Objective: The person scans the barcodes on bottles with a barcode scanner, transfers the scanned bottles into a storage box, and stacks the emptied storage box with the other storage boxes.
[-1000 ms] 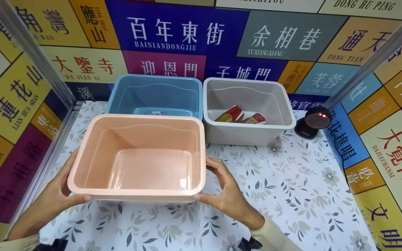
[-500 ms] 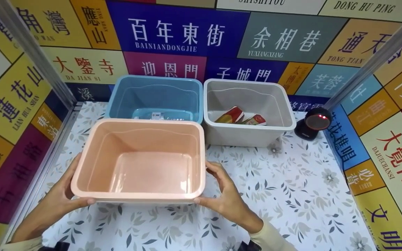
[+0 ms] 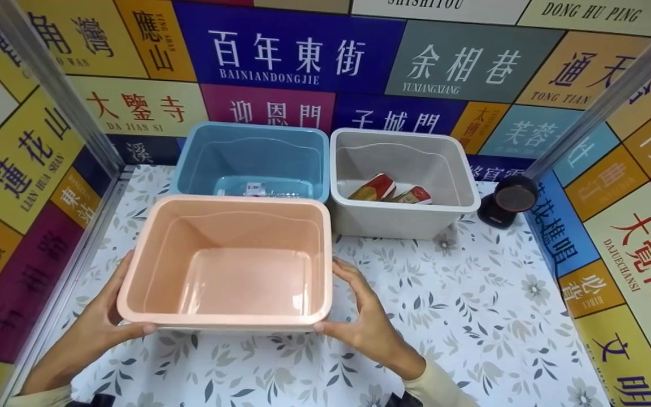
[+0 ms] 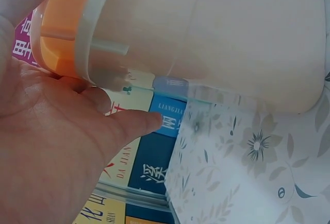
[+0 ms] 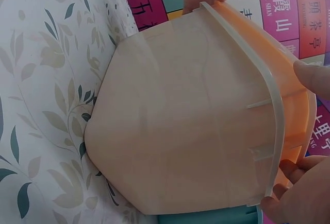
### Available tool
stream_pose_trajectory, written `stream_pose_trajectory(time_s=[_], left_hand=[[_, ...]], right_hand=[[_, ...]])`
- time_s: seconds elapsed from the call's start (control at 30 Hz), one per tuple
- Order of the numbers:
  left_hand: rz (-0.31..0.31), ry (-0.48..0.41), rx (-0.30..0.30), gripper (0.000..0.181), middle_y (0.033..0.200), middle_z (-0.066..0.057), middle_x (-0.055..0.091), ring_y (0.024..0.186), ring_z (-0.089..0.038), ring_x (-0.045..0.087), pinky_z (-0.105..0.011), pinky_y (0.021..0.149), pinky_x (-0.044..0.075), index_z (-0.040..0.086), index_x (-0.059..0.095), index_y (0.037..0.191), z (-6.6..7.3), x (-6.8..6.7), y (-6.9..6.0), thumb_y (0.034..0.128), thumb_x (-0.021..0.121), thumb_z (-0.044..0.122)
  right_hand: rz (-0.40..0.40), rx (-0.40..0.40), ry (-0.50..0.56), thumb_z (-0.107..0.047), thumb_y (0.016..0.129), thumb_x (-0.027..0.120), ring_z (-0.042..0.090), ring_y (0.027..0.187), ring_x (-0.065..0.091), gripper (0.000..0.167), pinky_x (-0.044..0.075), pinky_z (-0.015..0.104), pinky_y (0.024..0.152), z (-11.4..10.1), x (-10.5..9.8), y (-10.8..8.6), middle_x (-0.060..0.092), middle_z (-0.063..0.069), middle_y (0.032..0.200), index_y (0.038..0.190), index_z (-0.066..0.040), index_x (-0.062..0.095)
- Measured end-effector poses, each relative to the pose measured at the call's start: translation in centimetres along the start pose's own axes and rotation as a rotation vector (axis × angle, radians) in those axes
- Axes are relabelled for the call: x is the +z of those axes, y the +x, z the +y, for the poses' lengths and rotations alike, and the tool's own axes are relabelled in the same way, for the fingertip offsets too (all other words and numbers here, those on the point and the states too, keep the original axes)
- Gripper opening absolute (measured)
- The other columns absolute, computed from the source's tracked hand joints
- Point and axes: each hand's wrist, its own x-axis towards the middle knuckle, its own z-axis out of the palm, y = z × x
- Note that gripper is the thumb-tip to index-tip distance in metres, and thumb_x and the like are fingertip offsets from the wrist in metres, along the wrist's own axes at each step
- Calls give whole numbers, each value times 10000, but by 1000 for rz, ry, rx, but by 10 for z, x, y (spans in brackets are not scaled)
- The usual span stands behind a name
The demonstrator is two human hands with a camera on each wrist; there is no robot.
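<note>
Both hands hold an empty pink plastic storage bin [image 3: 246, 282] in front of the blue bin [image 3: 257, 155]. My left hand [image 3: 91, 333] grips its left front corner, thumb along the front rim and fingers round the side. At the opposite front corner, my right hand [image 3: 365, 322] grips in the same way. The left wrist view shows the left palm [image 4: 56, 131] beside the bin's rim, above its pale outer wall [image 4: 232, 33]. In the right wrist view, fingers of the right hand [image 5: 299, 188] curl at the rim, and the bin's base lies near the patterned cloth.
Inside the blue bin lies a clear plastic item with a white label [image 3: 255, 189], partly hidden. A grey bin [image 3: 399, 220] to its right holds red packages [image 3: 379, 186]. Further right stands a black scanner-like device [image 3: 507, 200]. Printed wall panels [image 3: 297, 53] enclose the floral-covered table [image 3: 444, 316].
The pink bin and both hands have shifted slightly toward me, with the bin's left edge moving right. More of the blue bin's contents shows. The device's red lights have gone out.
</note>
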Motion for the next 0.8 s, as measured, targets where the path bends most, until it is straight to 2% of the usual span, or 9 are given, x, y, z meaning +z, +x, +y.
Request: stream_pose_trajectory(time_s=[0.2,0.33,0.43,0.5,0.53,0.6,0.67,0.73,0.8], left_hand=[[-1,25,-1,1237,1840,-199,-39,1422,38,495,-202,1038,535,443,-32,1763,-2,1,1,973,778,-59],[-7,-1,-12,1244,1844,-168,-82,1432,53,470,-202,1047,526,452,-44,1758,-3,1,2,975,780,-52],[-6,-6,-28,1252,1843,-145,-115,1422,82,455,-189,1047,514,464,-59,1753,-4,0,2,975,786,-35],[-1,14,-30,1259,1844,-145,-106,1434,55,457,-190,1042,519,458,-73,1752,-5,-1,1,975,788,-32],[3,27,-30,1261,1846,-141,-98,1453,19,456,-187,1041,520,457,-81,1750,-5,0,0,976,789,-28],[13,53,-27,1268,1844,-132,-107,1539,-147,427,-164,1036,508,448,-103,1747,-5,1,-2,978,789,-22],[29,100,-27,1262,1840,-117,-121,1594,-351,344,-138,1040,478,433,-139,1740,-5,2,-4,992,779,-2],[51,154,-42,1242,1833,-89,-143,1603,-497,244,-123,1055,429,436,-169,1729,-4,3,-6,1016,769,44],[87,215,-51,1195,1820,-80,-156,1609,-564,140,-283,1204,400,433,-190,1721,-2,5,-8,1051,742,97]], right_hand=[[-1,26,-15,-106,825,977,367,1641,284,992,212,413,1348,1,0,-2,375,129,1745,1659,-36,445],[-1,31,-27,-114,832,973,351,1649,270,994,204,415,1348,3,1,-3,369,118,1751,1666,-42,438],[-5,25,-44,-122,848,964,385,1646,266,988,212,450,1344,4,3,-3,369,115,1752,1676,-51,429],[-10,21,-68,-135,861,961,389,1640,279,979,229,490,1338,4,4,-3,374,107,1748,1679,-60,428],[-14,21,-83,-146,866,961,384,1637,288,981,238,514,1334,4,4,-3,377,102,1746,1683,-63,424],[-26,30,-112,-177,874,962,350,1633,307,987,252,560,1324,4,3,-3,382,81,1741,1691,-75,416],[-43,28,-144,-211,882,961,333,1623,327,997,263,606,1308,3,1,-2,386,83,1734,1697,-70,405],[-60,29,-166,-236,888,958,319,1616,341,1009,268,630,1300,3,-1,-1,395,75,1727,1706,-72,391],[-81,21,-182,-246,894,954,320,1608,354,1016,270,645,1293,2,-4,0,402,78,1720,1711,-66,378]])
